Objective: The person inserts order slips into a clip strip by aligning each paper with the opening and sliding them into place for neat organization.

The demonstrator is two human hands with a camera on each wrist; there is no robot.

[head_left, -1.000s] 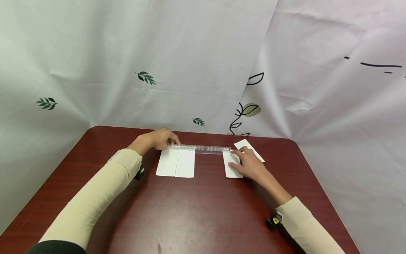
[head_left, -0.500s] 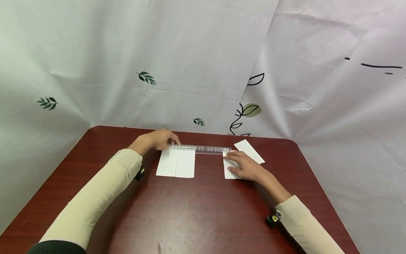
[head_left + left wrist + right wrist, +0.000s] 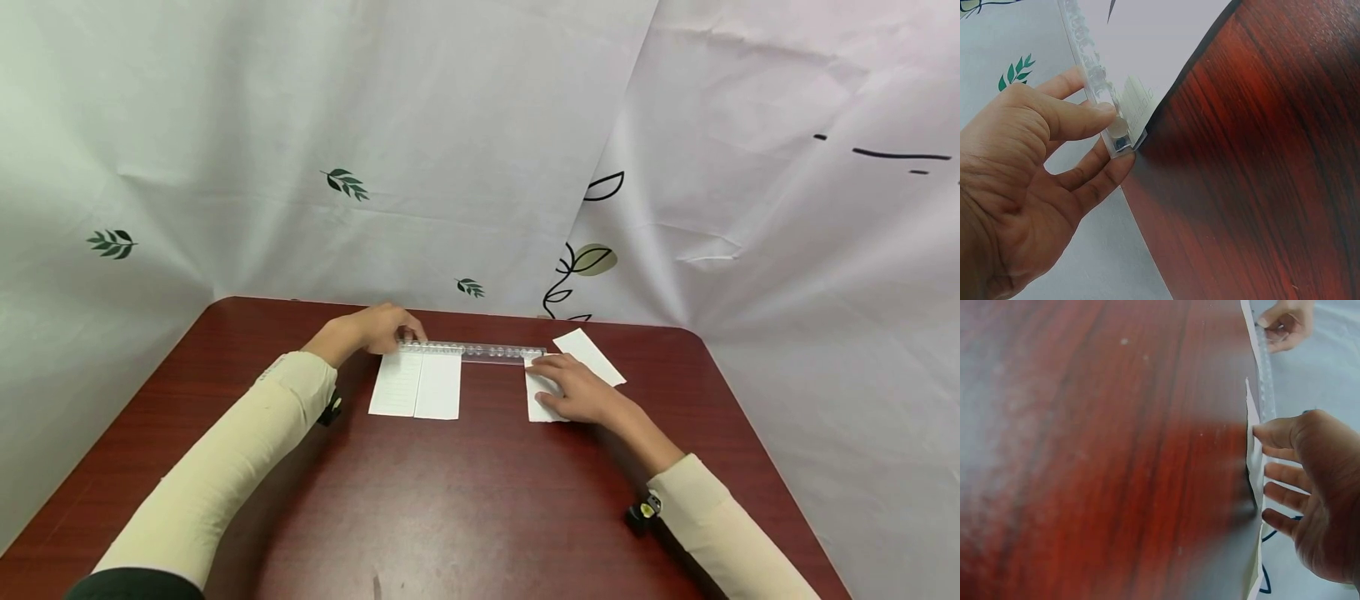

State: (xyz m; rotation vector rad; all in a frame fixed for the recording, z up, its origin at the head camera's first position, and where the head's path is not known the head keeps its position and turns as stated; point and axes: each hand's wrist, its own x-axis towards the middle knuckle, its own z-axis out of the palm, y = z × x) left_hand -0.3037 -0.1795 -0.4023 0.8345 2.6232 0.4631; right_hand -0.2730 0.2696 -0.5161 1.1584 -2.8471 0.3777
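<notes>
My left hand (image 3: 377, 327) pinches the left end of a clear plastic strip (image 3: 491, 353) with round beads along it; the left wrist view shows the thumb on top and fingertips beneath. Two white paper slips (image 3: 438, 387) hang side by side from the strip's left half, one faintly printed, as the left wrist view shows on that paper (image 3: 1138, 94). My right hand (image 3: 577, 389) rests with spread, fairly straight fingers on another white slip (image 3: 537, 407) at the strip's right end. Its thumb touches that slip (image 3: 1252, 440) in the right wrist view. The hand hides part of this slip.
A further white slip (image 3: 591, 358) lies askew behind the right hand on the dark red table (image 3: 420, 508). White cloth (image 3: 450, 150) with leaf prints hangs behind the table's far edge.
The right hand has shifted slightly left and its fingers have flattened over the slip, which has slid a little left toward the strip. The left hand and the strip stay put.
</notes>
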